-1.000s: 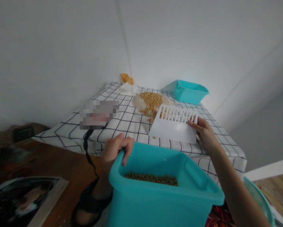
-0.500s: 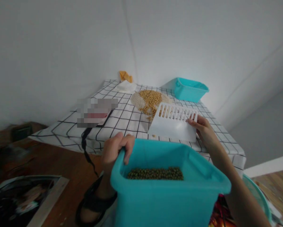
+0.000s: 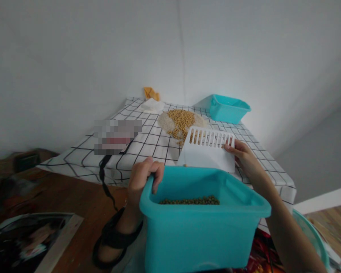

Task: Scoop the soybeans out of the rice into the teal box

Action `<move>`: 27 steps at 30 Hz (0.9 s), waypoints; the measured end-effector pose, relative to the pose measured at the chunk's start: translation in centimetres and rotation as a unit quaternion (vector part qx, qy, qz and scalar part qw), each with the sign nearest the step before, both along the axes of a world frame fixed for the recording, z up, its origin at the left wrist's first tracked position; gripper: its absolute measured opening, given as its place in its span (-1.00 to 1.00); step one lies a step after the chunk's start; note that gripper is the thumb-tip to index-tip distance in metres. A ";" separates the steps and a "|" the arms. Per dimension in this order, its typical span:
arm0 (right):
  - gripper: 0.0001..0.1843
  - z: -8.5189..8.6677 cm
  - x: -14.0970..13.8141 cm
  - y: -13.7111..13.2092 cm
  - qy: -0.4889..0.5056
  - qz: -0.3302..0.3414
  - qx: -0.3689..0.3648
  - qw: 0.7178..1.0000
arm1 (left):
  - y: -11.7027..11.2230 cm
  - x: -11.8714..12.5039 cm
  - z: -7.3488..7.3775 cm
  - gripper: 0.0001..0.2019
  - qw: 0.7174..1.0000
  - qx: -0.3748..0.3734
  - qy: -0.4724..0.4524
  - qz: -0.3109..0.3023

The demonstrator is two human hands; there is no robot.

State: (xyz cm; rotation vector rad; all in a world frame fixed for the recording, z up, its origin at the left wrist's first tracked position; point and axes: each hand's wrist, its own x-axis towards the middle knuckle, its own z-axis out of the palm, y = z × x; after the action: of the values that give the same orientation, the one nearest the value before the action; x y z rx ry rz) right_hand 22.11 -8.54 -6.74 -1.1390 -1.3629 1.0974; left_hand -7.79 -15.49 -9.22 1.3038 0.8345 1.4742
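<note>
My left hand (image 3: 147, 175) is closed over the left rim of a turquoise plastic bin (image 3: 204, 231), its fingers hooked inside. Green beans (image 3: 191, 201), likely mung beans by their size and colour, lie at the bottom of the bin. In my right hand (image 3: 242, 155) is a white plastic scraper (image 3: 208, 151) with a row of slots along its top, pinched at its right end. The scraper stands tilted at the table's front edge, just behind the bin. Beyond it, yellow soybeans (image 3: 183, 120) and pale grains (image 3: 167, 122) are heaped on the checked cloth.
A second turquoise bin (image 3: 228, 110) stands at the back right of the checked tablecloth (image 3: 150, 148). White cloth (image 3: 152, 106) and an orange cloth (image 3: 151, 93) lie at the back. A blurred-out item (image 3: 117, 137) with a black strap is at the left. A framed picture (image 3: 30, 242) lies lower left.
The near bin has tipped more upright, so less of the green beans shows. My left hand has moved slightly right with it. The scraper has shifted slightly left in my right hand.
</note>
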 end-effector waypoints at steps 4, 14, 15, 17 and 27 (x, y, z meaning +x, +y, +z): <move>-0.76 0.0 0.1 0.0 0.014 0.017 -0.019 1.000 | 0.3 -0.9 0.3 -0.35 0.998 -0.018 0.008 -0.059; -0.74 -1.0 1.5 1.4 0.065 -0.035 0.064 0.995 | 0.3 -0.1 0.0 -0.35 0.999 -0.010 0.029 -0.017; -0.73 -1.1 1.6 1.5 0.064 -0.052 0.067 0.994 | 0.4 -0.3 0.0 -0.35 0.999 -0.009 0.034 -0.031; -0.73 -1.3 1.7 1.6 0.064 -0.092 0.065 0.992 | 0.6 -0.6 0.0 -0.35 0.998 -0.011 0.043 -0.051; -0.68 -1.3 1.4 1.2 0.003 -0.096 0.049 0.994 | 1.3 -0.1 -0.4 -0.36 0.997 0.020 0.047 -0.059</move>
State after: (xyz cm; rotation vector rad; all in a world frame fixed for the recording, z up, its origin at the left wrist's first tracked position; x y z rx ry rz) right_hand 23.48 -7.35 -8.02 -1.1670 -1.2605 0.8866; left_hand -7.91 -14.16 -9.61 1.4365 0.7789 1.3519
